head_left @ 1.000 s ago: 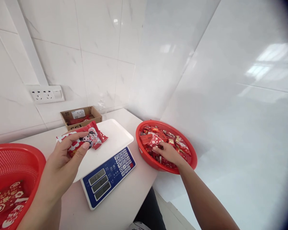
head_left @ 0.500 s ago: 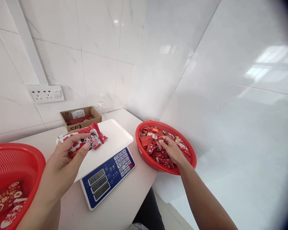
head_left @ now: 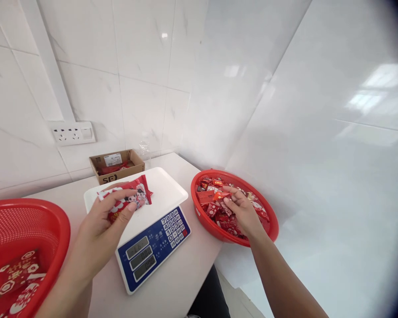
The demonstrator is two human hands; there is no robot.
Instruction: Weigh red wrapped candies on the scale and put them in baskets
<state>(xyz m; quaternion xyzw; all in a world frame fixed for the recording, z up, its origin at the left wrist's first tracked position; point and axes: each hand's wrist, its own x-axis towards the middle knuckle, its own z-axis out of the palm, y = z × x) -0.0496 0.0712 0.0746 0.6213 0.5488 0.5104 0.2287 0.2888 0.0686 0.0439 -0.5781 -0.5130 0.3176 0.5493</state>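
My left hand is closed around a red candy packet printed with cartoon figures, held above the white pan of a scale. Another red corner shows behind that packet; I cannot tell what it belongs to. My right hand pinches small red wrapped candies over a round red basket, which is full of mixed red-wrapped sweets. The exact number between those fingers is unclear. Between my hands sits the scale's blue display and keypad panel.
A larger red basket with several red packets stands at the left front. Behind the scale, a cardboard box holds red packets. A wall socket is above the white table. Tiled walls border the back and right.
My right fingers have gathered an orange-red wrapped candy along with what they were touching in the basket. The left hand keeps its packet over the pan. The view has shifted slightly.
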